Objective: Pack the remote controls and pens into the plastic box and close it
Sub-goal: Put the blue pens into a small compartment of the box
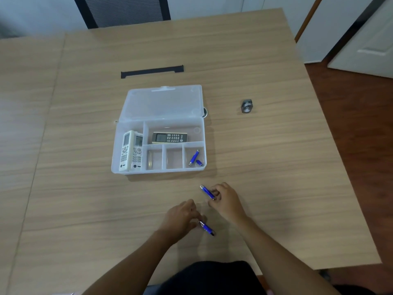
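The clear plastic box [114,150] lies open on the table, its lid [163,102] folded back. Two white remotes [130,151] fill its left compartment and a dark remote [169,137] lies in the upper right one. Blue pen pieces [194,157] rest in the lower right compartment. In front of the box, my right hand [227,201] is shut on a blue pen piece [207,192]. My left hand [182,218] pinches another blue pen piece [206,227] just above the table.
A small grey metal object [246,106] stands to the right of the box. A black strip [152,71] lies behind the box. An office chair [121,10] stands at the table's far edge. The table's right edge drops to a wooden floor.
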